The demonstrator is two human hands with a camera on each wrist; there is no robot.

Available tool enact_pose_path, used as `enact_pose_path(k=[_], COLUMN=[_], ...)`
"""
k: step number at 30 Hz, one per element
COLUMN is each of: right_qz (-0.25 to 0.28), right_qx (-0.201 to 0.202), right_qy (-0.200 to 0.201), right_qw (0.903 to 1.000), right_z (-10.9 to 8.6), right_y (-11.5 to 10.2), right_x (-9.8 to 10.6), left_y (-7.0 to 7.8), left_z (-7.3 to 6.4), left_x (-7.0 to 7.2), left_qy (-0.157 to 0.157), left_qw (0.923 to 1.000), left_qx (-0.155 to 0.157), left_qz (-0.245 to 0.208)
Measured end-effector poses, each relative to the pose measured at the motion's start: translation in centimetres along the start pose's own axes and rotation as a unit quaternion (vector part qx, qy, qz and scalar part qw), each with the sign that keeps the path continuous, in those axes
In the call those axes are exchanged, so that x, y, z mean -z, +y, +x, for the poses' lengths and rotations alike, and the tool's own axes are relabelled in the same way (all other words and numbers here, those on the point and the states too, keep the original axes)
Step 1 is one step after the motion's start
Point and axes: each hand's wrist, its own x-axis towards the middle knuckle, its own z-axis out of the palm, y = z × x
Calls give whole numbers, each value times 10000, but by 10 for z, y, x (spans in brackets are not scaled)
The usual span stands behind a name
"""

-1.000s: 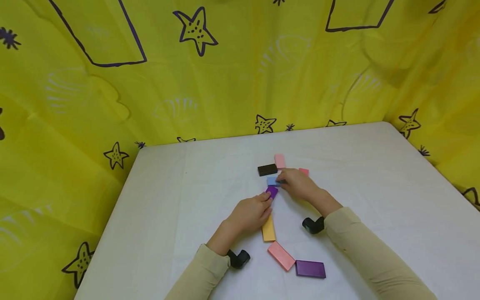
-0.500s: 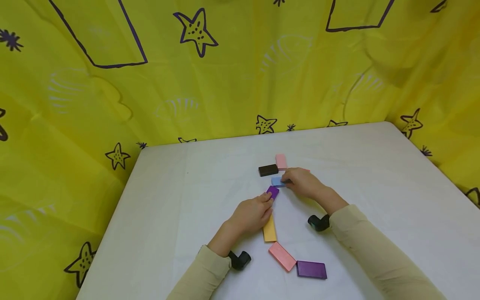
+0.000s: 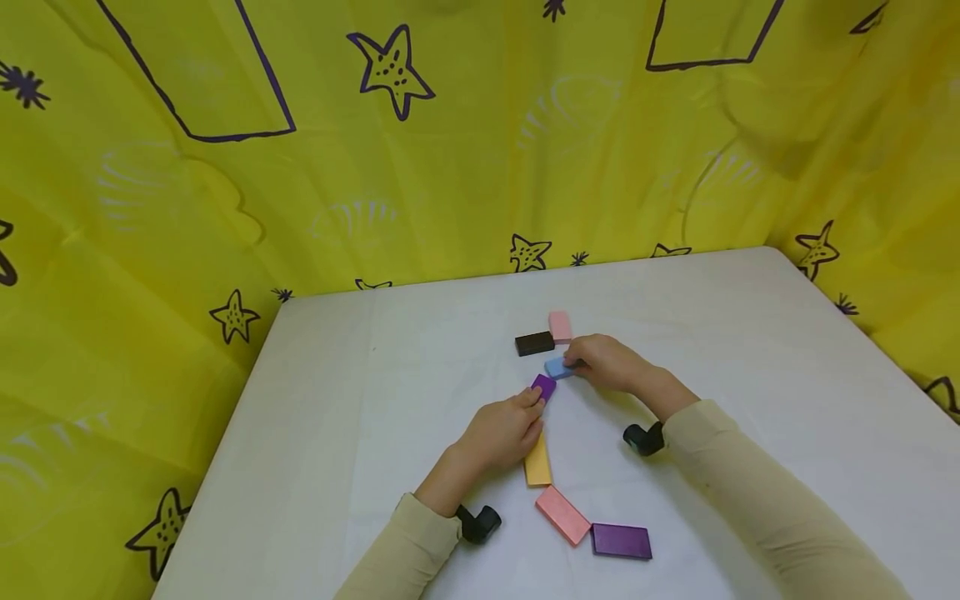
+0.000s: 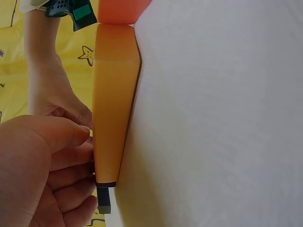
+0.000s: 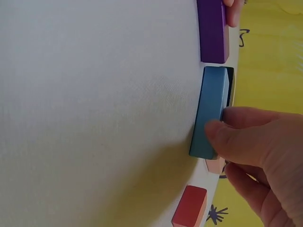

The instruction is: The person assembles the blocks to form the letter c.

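Note:
My right hand pinches a blue block between thumb and fingers, seen close in the right wrist view. Just left of the blue block, my left hand holds a small purple block by its near part. A narrow gap parts the purple and blue blocks in the right wrist view. Partly under the left hand, a yellow block lies flat; it looks orange in the left wrist view. Its near end meets a salmon-pink block, whose other corner touches a larger purple block.
Beyond the hands, a black block and a light pink block lie side by side. A red block shows near the right hand in its wrist view. White cloth covers the table, and a yellow patterned curtain encloses it.
My right hand has shifted slightly right with the blue block, which is now more tilted, its left end nearer me. The left hand has stayed put on the purple block.

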Motion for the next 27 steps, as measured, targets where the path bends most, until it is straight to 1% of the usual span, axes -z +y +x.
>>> enact_pose_path(k=[6, 11, 16, 27], right_qz=[-20, 17, 41, 82], right_qx=[110, 78, 77, 72], right_qy=[-30, -18, 4, 25], right_qw=[9999, 10000, 10000, 9999], right_z=[0, -1, -2, -6], right_y=[2, 2, 2, 4], right_x=[1, -1, -1, -2], left_y=[0, -1, -1, -1], left_z=[0, 0, 0, 1], left_x=[-1, -2, -2, -4], left_qy=[-13, -14, 62, 43], left_qw=[10000, 10000, 10000, 10000], left_qx=[43, 33, 11, 52], left_qz=[-68, -62, -28, -3])
